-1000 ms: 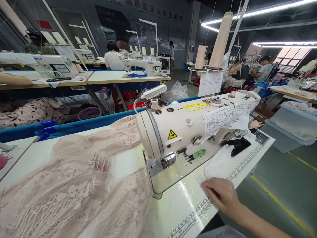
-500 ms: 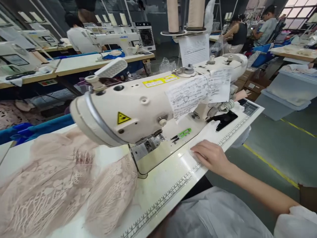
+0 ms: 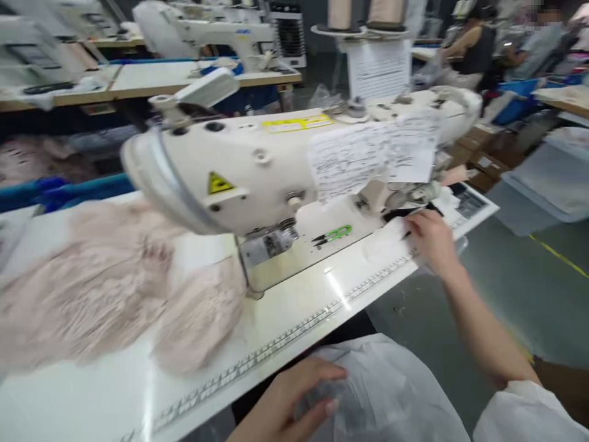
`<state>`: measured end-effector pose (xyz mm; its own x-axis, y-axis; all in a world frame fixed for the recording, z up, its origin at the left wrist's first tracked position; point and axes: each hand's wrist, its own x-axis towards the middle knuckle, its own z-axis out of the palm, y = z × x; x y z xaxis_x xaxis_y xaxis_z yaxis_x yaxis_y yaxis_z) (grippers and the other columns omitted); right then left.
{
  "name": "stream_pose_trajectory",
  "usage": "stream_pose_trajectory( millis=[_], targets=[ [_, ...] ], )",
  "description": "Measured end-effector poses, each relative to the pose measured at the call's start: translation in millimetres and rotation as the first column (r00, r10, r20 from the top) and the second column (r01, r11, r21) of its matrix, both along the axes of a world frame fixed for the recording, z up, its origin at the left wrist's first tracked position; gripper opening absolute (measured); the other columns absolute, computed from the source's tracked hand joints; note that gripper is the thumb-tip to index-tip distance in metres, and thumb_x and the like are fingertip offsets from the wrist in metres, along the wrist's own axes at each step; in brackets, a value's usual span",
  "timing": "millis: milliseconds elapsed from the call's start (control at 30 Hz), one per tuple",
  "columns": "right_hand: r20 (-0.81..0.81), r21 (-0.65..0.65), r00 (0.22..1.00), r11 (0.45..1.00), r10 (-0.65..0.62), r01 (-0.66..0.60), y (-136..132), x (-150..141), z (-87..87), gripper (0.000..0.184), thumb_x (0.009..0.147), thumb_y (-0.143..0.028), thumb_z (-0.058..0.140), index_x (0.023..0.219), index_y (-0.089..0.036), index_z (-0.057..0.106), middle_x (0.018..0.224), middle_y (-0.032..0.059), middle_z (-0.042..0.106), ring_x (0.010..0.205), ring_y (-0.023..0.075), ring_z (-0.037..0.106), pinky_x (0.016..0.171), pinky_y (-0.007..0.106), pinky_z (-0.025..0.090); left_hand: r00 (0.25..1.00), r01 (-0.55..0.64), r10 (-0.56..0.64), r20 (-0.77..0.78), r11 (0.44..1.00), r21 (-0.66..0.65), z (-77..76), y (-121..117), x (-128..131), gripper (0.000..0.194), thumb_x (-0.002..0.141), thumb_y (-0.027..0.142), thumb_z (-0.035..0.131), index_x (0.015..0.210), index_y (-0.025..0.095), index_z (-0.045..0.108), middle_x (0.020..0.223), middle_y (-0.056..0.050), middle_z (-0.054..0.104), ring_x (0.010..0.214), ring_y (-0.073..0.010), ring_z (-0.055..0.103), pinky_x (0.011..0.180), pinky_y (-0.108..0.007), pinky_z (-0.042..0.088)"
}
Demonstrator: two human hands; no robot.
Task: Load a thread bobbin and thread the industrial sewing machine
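Observation:
My right hand [image 3: 432, 242] reaches to the far right part of the sewing table, its fingers bent together at the edge of a white cloth [image 3: 391, 239] and beside a black item [image 3: 399, 213]. What is between those fingers is hidden and blurred. Low in the view, my left hand [image 3: 301, 393] hovers over my lap, thumb and fingers apart, holding nothing. Green-handled thread snips [image 3: 338, 233] lie on the bed of the sewing machine [image 3: 257, 166]. Pale pink lace fabric [image 3: 101, 288] is heaped on the left of the table, with a smaller piece [image 3: 202, 319] near the needle end.
Printed ruler marks [image 3: 299, 322] run along the table's front edge. Handwritten paper sheets [image 3: 359, 159] hang on the machine. Thread cones [image 3: 340, 13] stand behind it. Translucent bins [image 3: 543, 190] sit on the floor at right. Other people [image 3: 476, 49] sit farther back.
My right hand has moved along the table, away from me and to the right, up to the white cloth and black item. My left hand has come into view at the bottom.

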<state>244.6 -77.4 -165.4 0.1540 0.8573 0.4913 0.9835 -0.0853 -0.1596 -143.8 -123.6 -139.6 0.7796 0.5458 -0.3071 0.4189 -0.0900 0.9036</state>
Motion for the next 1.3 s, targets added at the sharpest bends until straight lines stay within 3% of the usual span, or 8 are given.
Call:
stream_pose_trajectory(
  millis=[167,300,467,567,800,1000,1167,1300],
  targets=[
    [-0.007,0.214,1.0,0.976,-0.026,0.027,0.6,-0.7,10.1,0.028,0.094,-0.026,0.045,0.106,-0.026,0.071,0.112,0.011,0.069,0.107,0.0342,0.063,0.085,0.051,0.053,0.998,-0.031,0.024,0.055,0.992,0.123,27.0,18.5,-7.0,0.026,0.097,0.03,0.051,0.119,0.033,0.064,0.118,0.001,0.068,0.107,-0.0147,0.064,0.094,-0.025,0.05],
    [-0.118,0.133,0.94,0.943,0.321,-0.305,10.1,-48.8,15.4,0.025,0.094,-0.025,0.051,0.11,-0.032,0.068,0.105,0.0056,0.072,0.099,0.0277,0.067,0.084,0.045,0.056,0.98,-0.17,0.194,-0.049,0.937,0.304,30.0,50.0,-16.1,0.023,0.096,0.031,0.051,0.111,0.027,0.068,0.111,0.001,0.072,0.1,-0.0155,0.067,0.086,-0.025,0.051],
    [-0.126,0.092,0.77,0.78,0.626,-0.619,35.8,-118.5,17.4,0.019,0.092,-0.019,0.056,0.1,-0.023,0.072,0.095,0.0022,0.076,0.088,0.0192,0.071,0.077,0.033,0.057,0.779,-0.206,0.556,-0.289,0.662,0.72,20.1,119.6,-8.3,0.028,0.093,0.018,0.046,0.107,0.025,0.069,0.103,-0.001,0.073,0.091,-0.0216,0.067,0.074,-0.032,0.049],
    [-0.11,-0.028,0.744,0.746,0.659,-0.665,46.1,-145.6,18.2,0.022,0.093,-0.018,0.052,0.099,-0.023,0.073,0.095,0.0009,0.077,0.087,0.0179,0.072,0.074,0.03,0.056,0.738,-0.175,0.605,-0.298,0.598,0.782,8.3,157.1,0.2,0.026,0.088,0.02,0.055,0.111,0.02,0.068,0.103,-0.007,0.071,0.096,-0.0268,0.065,0.078,-0.036,0.046],
    [-0.282,-0.203,0.76,0.737,0.586,-0.644,61.5,-167.5,13.9,0.023,0.091,-0.026,0.055,0.103,-0.026,0.074,0.089,-0.0011,0.077,0.072,0.0154,0.07,0.061,0.027,0.049,0.805,-0.196,0.546,-0.233,0.616,0.763,-4.4,171.0,-1.4,0.016,0.085,0.015,0.055,0.079,0.019,0.069,0.09,-0.003,0.068,0.094,-0.0236,0.061,0.091,-0.042,0.037],
    [-0.263,-0.299,0.796,0.738,0.545,-0.604,94.5,-199.8,4.9,0.038,0.09,-0.027,0.055,0.127,-0.029,0.062,0.068,-0.0057,0.07,0.058,0.0128,0.06,0.055,0.025,0.037,0.83,-0.269,0.526,-0.184,0.668,0.694,-1.1,166.3,-6.5,0.015,0.088,0.026,0.057,0.083,0.019,0.069,0.085,0.0,0.067,0.081,-0.0173,0.06,0.088,-0.039,0.039],
    [-0.261,-0.246,0.796,0.76,0.545,-0.601,110.2,-214.1,-4.2,0.021,0.093,-0.027,0.051,0.1,-0.027,0.072,0.084,-0.0036,0.074,0.065,0.0119,0.061,0.056,0.025,0.033,0.834,-0.324,0.526,-0.166,0.71,0.625,-0.6,167.2,-7.8,0.016,0.089,0.029,0.057,0.086,0.019,0.07,0.084,0.0,0.067,0.07,-0.0149,0.058,0.079,-0.035,0.042],
    [-0.244,-0.162,0.855,0.85,0.457,-0.501,120.6,-203.0,-17.4,0.024,0.094,-0.039,0.055,0.087,-0.025,0.072,0.071,-0.0009,0.071,0.062,0.015,0.06,0.06,0.027,0.034,0.842,-0.336,0.535,-0.067,0.618,0.711,1.2,154.6,-15.3,0.016,0.091,0.024,0.054,0.088,0.02,0.069,0.091,-0.001,0.067,0.079,-0.0167,0.059,0.084,-0.036,0.04]
  ],
)
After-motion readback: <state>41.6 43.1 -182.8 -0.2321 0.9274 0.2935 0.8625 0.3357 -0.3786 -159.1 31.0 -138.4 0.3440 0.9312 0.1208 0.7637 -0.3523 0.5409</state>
